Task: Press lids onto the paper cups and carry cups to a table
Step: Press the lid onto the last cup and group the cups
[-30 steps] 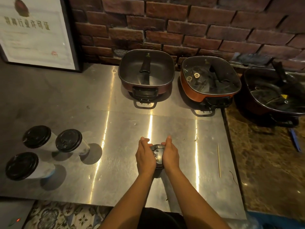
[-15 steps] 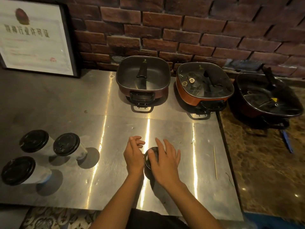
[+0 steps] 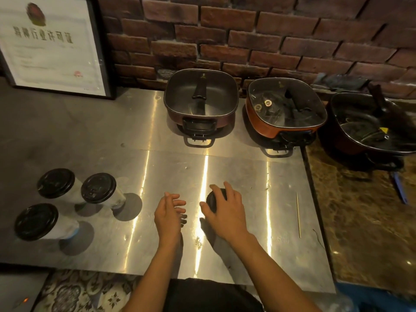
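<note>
Landmark: capped cup (image 3: 213,197), black lid up, standing on the steel counter (image 3: 247,176) toward its near edge. Draped over that cup's lid: right hand (image 3: 227,212), fingers curled down around the rim, thumb hooked on the lid's left side, holding it. Cup body mostly hidden under the hand.

Just left of the capped cup and apart from it: left hand (image 3: 169,211), palm turned inward, fingers loosely bent and slightly spread, holding nothing.

Well left of the capped cup, clustered and all lidded in black: back-left cup (image 3: 56,183), back-right cup (image 3: 98,188), front cup (image 3: 36,221).

Right of the capped cup, flat on the steel: thin wooden skewer (image 3: 298,215).

Behind the capped cup, along the brick wall (image 3: 247,41): square pot (image 3: 201,95) under a glass lid, orange pot (image 3: 286,109) further right, dark pot (image 3: 371,127) beyond the steel on a marbled surface.

Far back-left of the capped cup: framed certificate (image 3: 51,46) against the wall.
</note>
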Demonstrator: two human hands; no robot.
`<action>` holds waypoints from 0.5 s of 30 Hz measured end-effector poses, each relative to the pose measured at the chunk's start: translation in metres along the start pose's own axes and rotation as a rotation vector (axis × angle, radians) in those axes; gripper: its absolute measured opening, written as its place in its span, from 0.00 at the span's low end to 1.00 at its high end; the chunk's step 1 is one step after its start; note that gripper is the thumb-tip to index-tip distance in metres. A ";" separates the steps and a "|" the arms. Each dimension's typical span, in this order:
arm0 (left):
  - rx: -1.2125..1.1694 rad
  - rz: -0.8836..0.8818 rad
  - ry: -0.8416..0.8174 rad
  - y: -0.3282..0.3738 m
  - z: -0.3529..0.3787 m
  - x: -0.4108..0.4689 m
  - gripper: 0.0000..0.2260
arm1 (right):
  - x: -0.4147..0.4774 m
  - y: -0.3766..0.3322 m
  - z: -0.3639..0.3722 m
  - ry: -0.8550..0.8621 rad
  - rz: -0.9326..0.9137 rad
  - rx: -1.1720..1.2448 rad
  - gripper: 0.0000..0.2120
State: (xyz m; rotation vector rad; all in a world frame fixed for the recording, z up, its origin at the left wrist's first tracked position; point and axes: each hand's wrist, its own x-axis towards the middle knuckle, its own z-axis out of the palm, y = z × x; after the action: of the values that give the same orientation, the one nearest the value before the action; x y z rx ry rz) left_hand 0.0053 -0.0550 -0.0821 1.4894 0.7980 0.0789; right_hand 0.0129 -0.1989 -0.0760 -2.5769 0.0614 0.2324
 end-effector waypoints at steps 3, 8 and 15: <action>0.056 -0.076 -0.145 0.002 -0.012 0.000 0.17 | 0.004 0.010 -0.011 0.106 0.149 0.298 0.26; 0.286 -0.170 -0.376 0.009 -0.039 0.004 0.16 | 0.003 0.010 -0.028 -0.035 0.485 1.034 0.14; 0.195 -0.238 -0.493 0.026 -0.077 0.014 0.25 | -0.016 -0.017 -0.013 -0.195 0.563 1.289 0.13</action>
State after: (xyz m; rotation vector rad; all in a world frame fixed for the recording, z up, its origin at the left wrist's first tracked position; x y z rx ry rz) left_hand -0.0130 0.0213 -0.0559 1.4975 0.5828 -0.5390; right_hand 0.0005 -0.1910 -0.0536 -1.2021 0.6365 0.4547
